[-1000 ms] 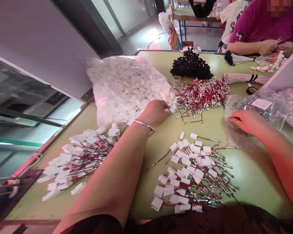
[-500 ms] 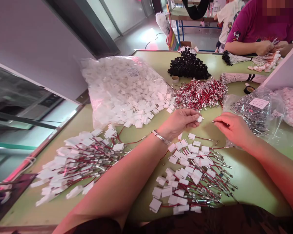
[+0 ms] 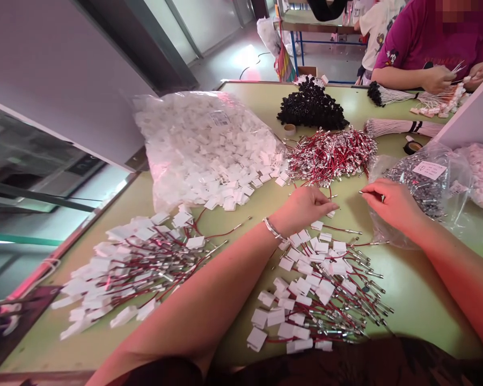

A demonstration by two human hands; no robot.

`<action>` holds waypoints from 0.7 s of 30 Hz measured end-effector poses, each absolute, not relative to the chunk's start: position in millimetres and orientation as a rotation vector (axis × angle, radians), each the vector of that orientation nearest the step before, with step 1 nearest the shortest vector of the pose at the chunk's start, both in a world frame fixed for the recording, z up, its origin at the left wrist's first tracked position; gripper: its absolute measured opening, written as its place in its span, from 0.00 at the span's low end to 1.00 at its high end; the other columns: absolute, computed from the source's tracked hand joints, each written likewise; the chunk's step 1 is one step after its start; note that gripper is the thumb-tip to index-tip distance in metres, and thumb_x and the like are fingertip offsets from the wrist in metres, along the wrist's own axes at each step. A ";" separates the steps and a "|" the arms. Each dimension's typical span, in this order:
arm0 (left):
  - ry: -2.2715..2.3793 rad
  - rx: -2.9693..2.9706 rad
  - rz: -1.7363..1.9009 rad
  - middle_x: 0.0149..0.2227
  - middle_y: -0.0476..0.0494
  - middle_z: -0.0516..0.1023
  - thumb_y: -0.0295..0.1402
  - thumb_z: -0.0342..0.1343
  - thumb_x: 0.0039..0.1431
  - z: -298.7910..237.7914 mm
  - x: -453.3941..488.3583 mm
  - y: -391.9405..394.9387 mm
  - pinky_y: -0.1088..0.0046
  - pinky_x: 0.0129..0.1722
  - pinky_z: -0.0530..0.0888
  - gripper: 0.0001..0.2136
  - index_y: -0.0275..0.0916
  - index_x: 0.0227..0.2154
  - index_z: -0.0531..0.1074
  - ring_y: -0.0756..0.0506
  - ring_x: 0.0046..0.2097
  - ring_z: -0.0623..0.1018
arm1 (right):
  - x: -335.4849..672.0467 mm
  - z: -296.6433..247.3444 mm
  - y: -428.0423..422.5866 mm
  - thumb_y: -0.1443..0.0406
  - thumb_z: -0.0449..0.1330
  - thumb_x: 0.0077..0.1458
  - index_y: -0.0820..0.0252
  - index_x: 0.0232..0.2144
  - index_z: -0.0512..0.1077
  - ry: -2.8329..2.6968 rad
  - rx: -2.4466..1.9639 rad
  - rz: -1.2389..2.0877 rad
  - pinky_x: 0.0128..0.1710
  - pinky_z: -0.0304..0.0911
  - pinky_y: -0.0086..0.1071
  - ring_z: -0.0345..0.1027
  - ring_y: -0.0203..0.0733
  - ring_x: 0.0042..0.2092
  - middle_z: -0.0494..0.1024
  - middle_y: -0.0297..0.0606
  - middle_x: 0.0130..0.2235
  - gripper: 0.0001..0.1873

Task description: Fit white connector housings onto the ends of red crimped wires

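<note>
My left hand (image 3: 306, 209) has thumb and fingers pinched together. A small white plastic housing (image 3: 330, 214) shows just under its fingertips, mostly covered by them. Across a short gap, my right hand (image 3: 390, 201) pinches a tiny metal piece (image 3: 361, 192) whose shape is too small to make out. Below both hands lies a spread of white housings (image 3: 324, 292) on red wires with metal ends. Just beyond the left hand is a heap of loose red wires (image 3: 332, 155) with metal terminals.
A second pile of wired white housings (image 3: 116, 262) lies left of my forearm. Behind it rests a large clear bag (image 3: 209, 145) spilling white housings. Farther back are black parts (image 3: 312, 107) and a tape roll (image 3: 290, 130). A bag of metal parts (image 3: 416, 174) lies right; a co-worker (image 3: 430, 48) handles wires opposite.
My left hand has turned and shifted slightly right and down, so the white housing is now mostly covered. My right hand has moved a little right and up, still pinching.
</note>
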State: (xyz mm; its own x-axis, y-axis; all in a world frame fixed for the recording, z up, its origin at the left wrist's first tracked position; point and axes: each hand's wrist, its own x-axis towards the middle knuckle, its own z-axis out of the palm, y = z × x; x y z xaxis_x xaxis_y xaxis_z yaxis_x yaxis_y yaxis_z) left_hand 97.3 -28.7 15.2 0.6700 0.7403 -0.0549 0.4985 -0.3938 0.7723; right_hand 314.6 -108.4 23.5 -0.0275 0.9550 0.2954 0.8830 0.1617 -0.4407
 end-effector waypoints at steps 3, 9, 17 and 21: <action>0.987 2.263 0.533 0.27 0.44 0.74 0.38 0.56 0.55 13.2 99.5 -22.2 0.69 0.33 0.67 0.11 0.37 0.24 0.76 0.47 0.32 0.71 | 315.5 20.8 -106.2 0.63 0.55 0.56 0.58 0.33 0.77 -1.943 -1.746 0.186 0.35 0.62 0.36 0.69 0.41 0.33 0.77 0.38 0.33 0.11; 1.099 2.458 0.403 0.34 0.39 0.72 0.31 0.54 0.55 -2.9 111.5 -14.1 0.65 0.39 0.68 0.06 0.36 0.25 0.73 0.43 0.39 0.71 | 313.7 18.4 -105.4 0.63 0.55 0.56 0.56 0.33 0.77 -1.959 -1.770 0.203 0.36 0.63 0.37 0.69 0.41 0.33 0.77 0.38 0.34 0.10; 1.021 2.292 0.566 0.32 0.42 0.70 0.27 0.49 0.58 19.9 100.5 -18.8 0.69 0.36 0.68 0.05 0.37 0.26 0.65 0.48 0.34 0.70 | 310.6 16.3 -107.1 0.64 0.55 0.56 0.57 0.33 0.77 -1.963 -1.732 0.275 0.35 0.63 0.36 0.69 0.40 0.33 0.77 0.38 0.34 0.10; 0.953 1.820 0.606 0.25 0.48 0.71 0.30 0.46 0.61 28.6 99.7 -30.6 0.76 0.24 0.64 0.05 0.37 0.37 0.66 0.53 0.23 0.64 | 302.9 17.6 -109.2 0.66 0.56 0.55 0.57 0.32 0.76 -1.898 -1.650 0.320 0.35 0.63 0.35 0.69 0.39 0.33 0.77 0.37 0.32 0.08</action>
State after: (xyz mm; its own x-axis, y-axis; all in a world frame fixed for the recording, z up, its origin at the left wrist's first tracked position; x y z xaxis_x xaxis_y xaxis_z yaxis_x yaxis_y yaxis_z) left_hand 99.7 -30.6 28.6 0.5716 0.8205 -0.0039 0.3442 -0.2355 0.9089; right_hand 302.9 -109.2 17.6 -0.0501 0.9595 0.2772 0.8156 0.1996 -0.5431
